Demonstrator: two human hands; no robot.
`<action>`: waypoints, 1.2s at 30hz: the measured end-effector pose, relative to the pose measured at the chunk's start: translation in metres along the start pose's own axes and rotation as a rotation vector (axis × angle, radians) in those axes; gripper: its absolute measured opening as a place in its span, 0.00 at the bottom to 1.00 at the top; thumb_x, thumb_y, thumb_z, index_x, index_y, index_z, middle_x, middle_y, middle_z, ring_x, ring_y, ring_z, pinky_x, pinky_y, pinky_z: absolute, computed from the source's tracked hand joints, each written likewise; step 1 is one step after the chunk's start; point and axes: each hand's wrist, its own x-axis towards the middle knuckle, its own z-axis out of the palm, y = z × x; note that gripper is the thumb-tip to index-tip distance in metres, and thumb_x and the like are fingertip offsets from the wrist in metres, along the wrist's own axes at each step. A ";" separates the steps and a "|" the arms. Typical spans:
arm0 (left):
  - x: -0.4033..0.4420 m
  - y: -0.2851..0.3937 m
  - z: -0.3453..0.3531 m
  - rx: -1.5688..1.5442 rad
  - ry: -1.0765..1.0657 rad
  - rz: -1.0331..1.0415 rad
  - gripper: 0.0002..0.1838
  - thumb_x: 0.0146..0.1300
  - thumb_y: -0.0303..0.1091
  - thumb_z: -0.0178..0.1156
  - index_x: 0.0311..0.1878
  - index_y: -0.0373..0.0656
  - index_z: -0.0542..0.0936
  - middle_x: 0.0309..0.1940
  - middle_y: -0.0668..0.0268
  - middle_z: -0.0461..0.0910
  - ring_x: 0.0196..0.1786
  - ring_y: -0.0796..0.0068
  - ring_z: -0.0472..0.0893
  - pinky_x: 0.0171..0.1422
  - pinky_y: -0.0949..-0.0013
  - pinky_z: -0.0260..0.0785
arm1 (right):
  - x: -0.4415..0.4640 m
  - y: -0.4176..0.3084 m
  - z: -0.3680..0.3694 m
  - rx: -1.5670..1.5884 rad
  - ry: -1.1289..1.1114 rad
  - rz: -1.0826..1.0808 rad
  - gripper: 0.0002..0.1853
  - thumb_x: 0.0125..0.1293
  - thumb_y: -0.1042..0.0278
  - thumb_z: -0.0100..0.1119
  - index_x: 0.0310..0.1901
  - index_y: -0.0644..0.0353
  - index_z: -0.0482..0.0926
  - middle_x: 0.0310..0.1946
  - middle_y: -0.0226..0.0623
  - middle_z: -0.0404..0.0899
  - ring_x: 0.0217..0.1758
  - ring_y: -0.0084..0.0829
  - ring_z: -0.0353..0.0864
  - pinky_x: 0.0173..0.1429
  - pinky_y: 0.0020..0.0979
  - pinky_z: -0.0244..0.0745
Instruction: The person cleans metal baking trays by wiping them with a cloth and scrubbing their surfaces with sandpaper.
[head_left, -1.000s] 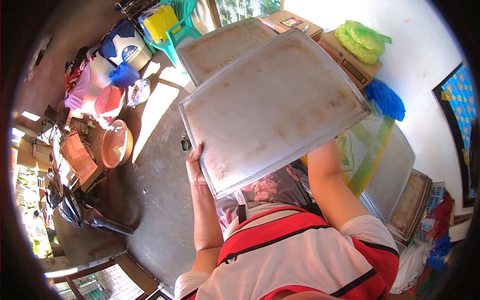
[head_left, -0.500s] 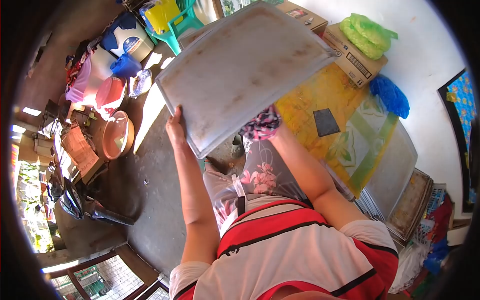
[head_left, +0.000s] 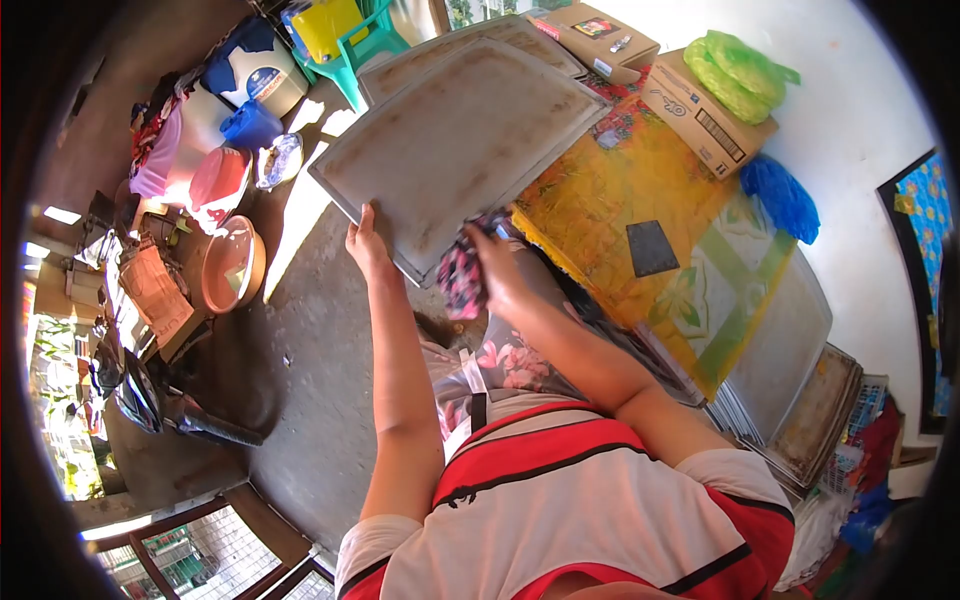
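Observation:
A flat grey metal baking tray (head_left: 455, 140) with brownish stains is held up in front of me, tilted. My left hand (head_left: 369, 245) is closed on its near left edge, the thumb on the upper face. Bunched in my right hand (head_left: 492, 265) is a pink and black patterned cloth (head_left: 460, 285), at the tray's near right corner. The fingers of that hand are wrapped round the cloth and partly hidden by it. Behind the held tray lies a second stained tray (head_left: 400, 72), partly covered by it.
To the right stands a table with a yellow patterned cover (head_left: 600, 215), a dark square piece (head_left: 652, 247) on it. Cardboard boxes (head_left: 700, 115) and a green plastic bag (head_left: 735, 75) sit at its far end. More trays (head_left: 775, 320) lean at right. A basin (head_left: 228, 265) is on the left.
The tray has come lower and tilted away, uncovering the second tray and more of the yellow cover. My right hand with the cloth has moved left, out from beneath the tray's near edge.

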 end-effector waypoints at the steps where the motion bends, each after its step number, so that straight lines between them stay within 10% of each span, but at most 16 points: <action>1: 0.002 0.000 0.003 0.022 -0.001 0.023 0.12 0.67 0.33 0.62 0.47 0.35 0.81 0.39 0.66 0.82 0.40 0.73 0.81 0.48 0.68 0.74 | 0.000 0.015 0.000 0.033 -0.094 0.009 0.13 0.69 0.61 0.60 0.48 0.59 0.75 0.38 0.32 0.80 0.38 0.25 0.80 0.46 0.32 0.79; 8: 0.041 -0.011 0.022 0.193 0.018 0.149 0.10 0.66 0.30 0.60 0.46 0.34 0.82 0.37 0.68 0.82 0.39 0.74 0.79 0.44 0.69 0.71 | -0.005 0.016 0.026 0.063 -0.204 0.172 0.12 0.70 0.63 0.59 0.48 0.62 0.76 0.36 0.33 0.82 0.34 0.27 0.83 0.40 0.31 0.80; 19: 0.103 0.012 0.044 0.505 -0.393 -0.371 0.16 0.72 0.45 0.52 0.46 0.44 0.81 0.39 0.65 0.84 0.39 0.71 0.80 0.47 0.61 0.65 | 0.110 0.001 0.048 0.231 -0.194 0.091 0.06 0.66 0.70 0.55 0.41 0.62 0.76 0.28 0.37 0.81 0.26 0.31 0.82 0.31 0.35 0.81; 25: 0.126 -0.015 0.033 0.657 -0.434 -0.479 0.17 0.71 0.50 0.54 0.49 0.49 0.83 0.40 0.69 0.85 0.43 0.73 0.79 0.55 0.56 0.59 | 0.114 0.018 0.037 0.319 -0.507 0.537 0.10 0.68 0.62 0.57 0.39 0.61 0.78 0.26 0.35 0.82 0.27 0.31 0.82 0.34 0.36 0.80; 28: 0.125 -0.018 0.028 0.715 -0.397 -0.446 0.23 0.69 0.54 0.55 0.57 0.47 0.79 0.43 0.66 0.85 0.45 0.71 0.78 0.56 0.54 0.58 | 0.098 0.027 0.033 -0.451 -0.270 0.368 0.17 0.65 0.59 0.64 0.46 0.66 0.83 0.32 0.37 0.85 0.30 0.27 0.83 0.38 0.31 0.78; 32: 0.084 -0.009 0.027 0.683 -0.275 -0.378 0.34 0.70 0.57 0.53 0.71 0.43 0.68 0.62 0.57 0.77 0.61 0.64 0.74 0.65 0.47 0.56 | 0.074 0.004 0.037 -0.336 -0.182 -0.106 0.22 0.68 0.60 0.62 0.54 0.67 0.68 0.41 0.35 0.78 0.41 0.24 0.78 0.48 0.28 0.74; 35: 0.029 -0.018 0.030 0.613 -0.297 0.095 0.40 0.70 0.57 0.54 0.76 0.41 0.59 0.74 0.54 0.62 0.73 0.60 0.64 0.75 0.48 0.50 | 0.100 0.012 0.028 -0.185 -0.072 -0.162 0.29 0.70 0.58 0.59 0.62 0.60 0.53 0.48 0.34 0.72 0.52 0.24 0.72 0.58 0.29 0.69; 36: 0.022 -0.031 0.025 0.265 -0.522 0.076 0.37 0.71 0.45 0.59 0.76 0.36 0.57 0.72 0.51 0.64 0.72 0.61 0.64 0.75 0.65 0.55 | 0.099 0.007 0.027 -0.051 -0.172 -0.106 0.28 0.71 0.56 0.57 0.62 0.58 0.55 0.48 0.32 0.73 0.53 0.24 0.72 0.59 0.30 0.68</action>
